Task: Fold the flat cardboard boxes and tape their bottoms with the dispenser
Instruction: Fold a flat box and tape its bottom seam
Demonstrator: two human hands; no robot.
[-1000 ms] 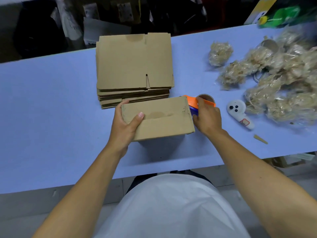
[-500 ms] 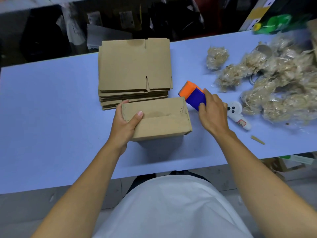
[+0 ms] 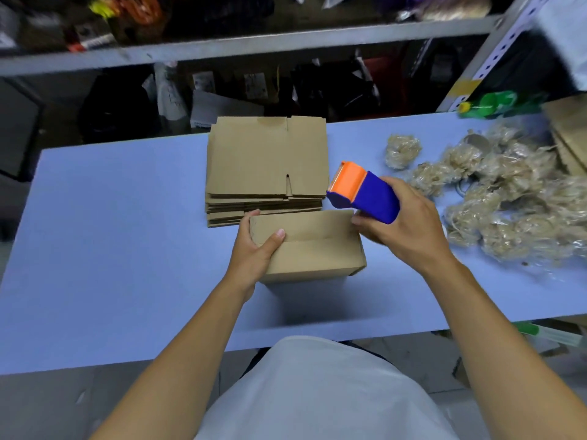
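Gripping a folded box (image 3: 309,246) with the left hand (image 3: 255,249) and lifting a tape dispenser (image 3: 362,193) in the right hand (image 3: 403,223), above a blue table (image 3: 111,249).

Clamping the box's left end, thumb lying across the closed flaps and fingers curling round the far edge; wrapping the dispenser's blue body, orange head pointing up and left, hovering just over the box's right end. Sitting directly behind the box and touching it, a stack of flat boxes (image 3: 266,160). Lying to the right of the dispenser hand, well apart from the box, clumps of crumpled clear wrap (image 3: 495,198). Standing beyond the table, a metal shelf (image 3: 254,46).
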